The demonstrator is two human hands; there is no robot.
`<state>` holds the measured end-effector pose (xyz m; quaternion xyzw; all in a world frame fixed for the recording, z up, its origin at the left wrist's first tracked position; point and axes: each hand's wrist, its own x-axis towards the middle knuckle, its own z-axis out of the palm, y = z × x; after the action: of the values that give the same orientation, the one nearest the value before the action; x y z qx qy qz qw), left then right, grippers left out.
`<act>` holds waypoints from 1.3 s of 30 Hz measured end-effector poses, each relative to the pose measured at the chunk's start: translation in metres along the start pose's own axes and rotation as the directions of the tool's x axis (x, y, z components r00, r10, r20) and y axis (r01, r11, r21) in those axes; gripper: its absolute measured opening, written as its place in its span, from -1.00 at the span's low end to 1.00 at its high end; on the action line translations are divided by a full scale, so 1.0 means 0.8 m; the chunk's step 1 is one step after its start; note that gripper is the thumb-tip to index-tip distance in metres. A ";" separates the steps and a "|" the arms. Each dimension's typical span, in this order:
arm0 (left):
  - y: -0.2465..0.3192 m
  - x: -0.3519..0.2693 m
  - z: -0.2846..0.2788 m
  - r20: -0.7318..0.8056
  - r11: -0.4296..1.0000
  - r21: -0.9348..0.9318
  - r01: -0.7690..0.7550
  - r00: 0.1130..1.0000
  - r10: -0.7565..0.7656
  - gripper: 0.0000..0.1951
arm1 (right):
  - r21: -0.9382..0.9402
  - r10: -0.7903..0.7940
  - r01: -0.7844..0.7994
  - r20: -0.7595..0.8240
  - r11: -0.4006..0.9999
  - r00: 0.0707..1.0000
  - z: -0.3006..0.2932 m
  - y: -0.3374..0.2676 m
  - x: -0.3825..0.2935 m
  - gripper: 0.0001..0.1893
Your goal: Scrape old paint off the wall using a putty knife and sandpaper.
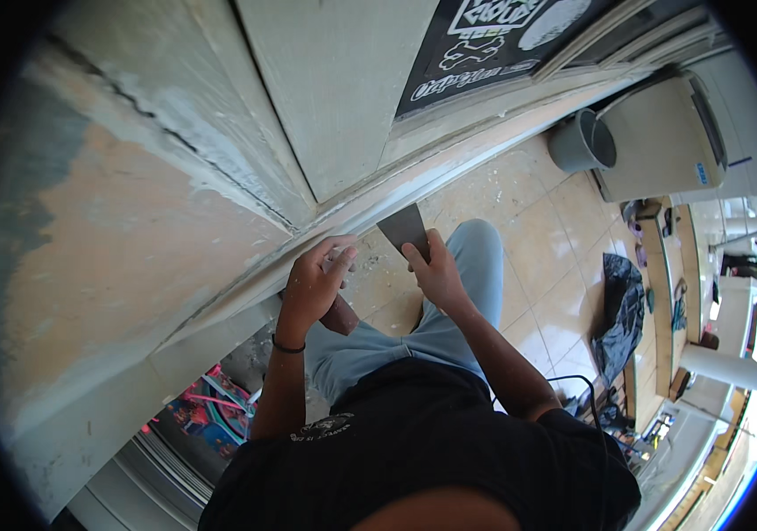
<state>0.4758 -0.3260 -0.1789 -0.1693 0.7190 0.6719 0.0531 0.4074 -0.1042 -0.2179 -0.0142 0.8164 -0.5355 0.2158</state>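
Observation:
My right hand grips a flat dark grey piece, thumb on top; whether it is a scraper blade or a stiff abrasive sheet is unclear. Its wide end points toward the foot of the wall. My left hand, fingers partly curled, is close to the wall's lower ledge. Behind that wrist shows a flat reddish-brown piece, perhaps sandpaper; I cannot tell if the hand holds it. The patched wall is scuffed, with a cracked joint running down beside a grey-white wooden panel.
Tan floor tiles carry white specks. A grey bucket stands by a large beige bin. A black plastic bag lies near steps with footwear. Colourful items are at lower left.

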 end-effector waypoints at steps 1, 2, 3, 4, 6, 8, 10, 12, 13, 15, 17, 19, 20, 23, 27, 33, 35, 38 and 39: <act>-0.007 0.004 0.011 -0.014 0.996 0.083 -0.032 0.999 0.033 -0.69 | -0.251 -0.281 0.264 -0.036 0.931 0.959 -0.009 0.003 0.014 -0.69; -0.017 0.009 0.024 -0.025 0.984 0.168 -0.058 0.998 0.063 -0.70 | -0.289 -0.268 0.255 -0.005 0.923 0.964 -0.021 0.002 0.027 -0.68; -0.026 0.015 0.040 -0.072 0.988 0.153 -0.037 0.996 0.049 -0.70 | -0.294 -0.275 0.276 0.045 0.915 0.960 -0.032 0.000 0.041 -0.68; -0.033 0.025 0.056 -0.106 0.987 0.152 -0.049 0.992 0.066 -0.70 | -0.275 -0.277 0.297 0.109 0.915 0.955 -0.042 0.001 0.056 -0.71; -0.047 0.045 0.087 -0.159 0.989 0.145 -0.031 0.986 0.054 -0.67 | -0.266 -0.355 0.408 0.224 0.873 0.908 -0.055 0.002 0.083 -0.79; -0.072 0.072 0.115 -0.197 0.997 -0.074 -0.035 0.980 0.020 -0.65 | -0.229 -0.397 0.473 0.308 0.851 0.865 -0.055 0.005 0.103 -0.80; -0.090 0.089 0.145 -0.307 0.944 -0.297 -0.142 0.951 0.046 -0.71 | -0.219 -0.444 0.566 0.428 0.794 0.788 -0.057 0.004 0.115 -0.84; -0.092 0.093 0.166 -0.429 0.914 -0.354 -0.197 0.903 0.028 -0.72 | -0.182 -0.432 0.591 0.523 0.786 0.735 -0.060 -0.006 0.119 -0.84; -0.090 0.095 0.176 -0.505 0.882 -0.400 -0.248 0.863 0.013 -0.71 | -0.158 -0.412 0.593 0.580 0.790 0.703 -0.063 -0.007 0.121 -0.83; -0.092 0.097 0.195 -0.581 0.849 -0.423 -0.315 0.814 0.012 -0.74 | -0.121 -0.399 0.604 0.647 0.787 0.649 -0.071 0.000 0.123 -0.77; -0.101 0.104 0.209 -0.663 0.775 -0.486 -0.403 0.748 -0.027 -0.73 | -0.074 -0.393 0.621 0.714 0.780 0.579 -0.069 0.006 0.137 -0.71; -0.103 0.103 0.217 -0.711 0.784 -0.462 -0.415 0.701 -0.049 -0.72 | 0.051 -0.293 0.409 0.778 0.911 0.556 -0.072 0.010 0.133 -0.56; -0.103 0.100 0.223 -0.731 0.801 -0.441 -0.405 0.680 -0.059 -0.70 | -0.029 -0.106 0.237 0.837 0.971 0.538 -0.086 -0.003 0.127 -0.46; -0.107 0.089 0.238 -0.778 0.830 -0.433 -0.350 0.610 -0.149 -0.63 | -0.010 -0.109 0.267 0.898 0.964 0.426 -0.103 -0.008 0.141 -0.44; -0.100 0.060 0.216 -0.796 0.878 -0.346 -0.330 0.599 -0.089 -0.61 | -0.076 -0.117 0.421 0.903 0.904 0.414 -0.129 -0.025 0.167 -0.47; -0.092 -0.001 0.152 -0.893 0.891 -0.124 -0.436 0.440 0.091 -0.56 | -0.115 -0.138 0.412 0.833 0.904 0.536 -0.174 -0.067 0.155 -0.49; -0.093 -0.010 0.148 -0.890 0.885 0.008 -0.465 0.401 0.218 -0.54 | -0.105 -0.128 0.366 0.820 0.925 0.558 -0.158 -0.066 0.145 -0.49; -0.089 -0.003 0.196 -0.847 0.918 0.035 -0.394 0.476 0.237 -0.51 | -0.075 -0.051 0.214 0.847 0.974 0.529 -0.140 -0.042 0.131 -0.47; -0.084 0.005 0.208 -0.810 0.925 0.072 -0.372 0.520 0.272 -0.49 | -0.060 -0.040 0.182 0.864 0.981 0.502 -0.129 -0.037 0.130 -0.47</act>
<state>0.4679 -0.1653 -0.2588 -0.3219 0.6439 0.5574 -0.4137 0.2689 -0.0538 -0.1924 -0.3451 0.6359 -0.4108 0.5547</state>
